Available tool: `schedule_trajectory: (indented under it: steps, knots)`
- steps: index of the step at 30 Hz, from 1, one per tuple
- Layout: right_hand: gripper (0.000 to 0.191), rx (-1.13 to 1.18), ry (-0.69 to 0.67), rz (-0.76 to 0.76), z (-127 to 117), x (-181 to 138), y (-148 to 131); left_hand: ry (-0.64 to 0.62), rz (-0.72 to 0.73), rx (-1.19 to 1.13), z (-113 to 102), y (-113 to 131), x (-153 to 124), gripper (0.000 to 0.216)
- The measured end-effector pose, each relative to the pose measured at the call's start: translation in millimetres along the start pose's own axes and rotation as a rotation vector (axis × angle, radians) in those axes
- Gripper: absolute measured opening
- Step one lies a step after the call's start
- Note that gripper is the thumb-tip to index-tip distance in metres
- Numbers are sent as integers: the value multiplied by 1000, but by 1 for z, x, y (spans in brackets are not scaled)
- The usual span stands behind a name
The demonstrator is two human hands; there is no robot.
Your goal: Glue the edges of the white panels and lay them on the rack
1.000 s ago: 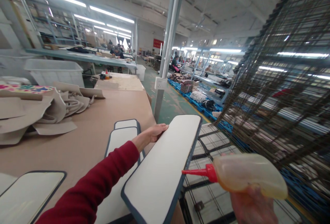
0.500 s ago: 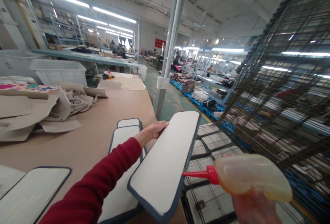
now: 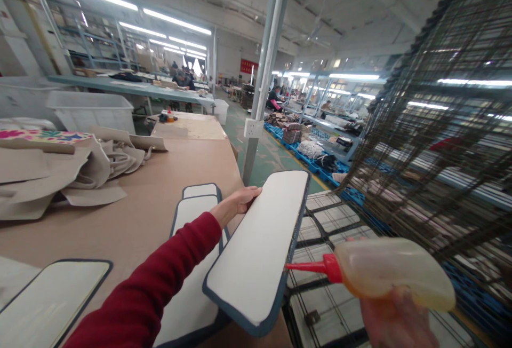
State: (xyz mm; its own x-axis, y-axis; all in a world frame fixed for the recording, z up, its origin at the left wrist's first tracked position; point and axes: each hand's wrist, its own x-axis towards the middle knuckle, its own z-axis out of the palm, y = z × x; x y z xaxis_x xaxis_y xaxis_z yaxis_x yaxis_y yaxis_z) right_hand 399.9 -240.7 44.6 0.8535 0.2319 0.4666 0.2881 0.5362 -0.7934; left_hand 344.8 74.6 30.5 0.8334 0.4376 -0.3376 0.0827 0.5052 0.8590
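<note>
My left hand point(image 3: 241, 199) is closed on the left edge of a long white panel point(image 3: 256, 246) with rounded corners and a dark blue border, holding it tilted above the table's edge. In my right hand point(image 3: 394, 313) lies a squeeze bottle point(image 3: 394, 273) of yellowish see-through plastic with amber liquid inside. Its red nozzle point(image 3: 316, 267) points left, and the tip is at the panel's right border; whether it touches I cannot tell. Below the held panel, more such panels point(image 3: 196, 214) overlap on the table. Another panel point(image 3: 52, 294) lies at the lower left.
Beige fabric pieces point(image 3: 92, 161) are heaped on the brown table point(image 3: 188, 161) at left. A metal post point(image 3: 260, 81) with a socket stands past the table's edge. At right, a wire mesh rack point(image 3: 424, 124) leans over white panels. People work at distant tables.
The held panel has shifted slightly right and up at its lower end. The bottle has moved a little right and up along with it, its nozzle still at the panel's border.
</note>
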Motion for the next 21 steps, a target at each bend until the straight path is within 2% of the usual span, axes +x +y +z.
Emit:
schedule_trajectory:
  steps: [4, 10, 16, 21]
  knots:
    - [57, 72, 129, 63, 7, 3, -1, 5, -4, -5, 1, -1, 1, 5]
    - [58, -13, 115, 79, 1, -3, 3, -2, -8, -10, 2, -1, 1, 11]
    - [54, -21, 184, 41, 9, -5, 3, 35, -2, -18, 0, 0, 4, 8]
    - [56, -2, 176, 112, 9, -6, 8, 50, -3, -34, -4, 1, 6, 6]
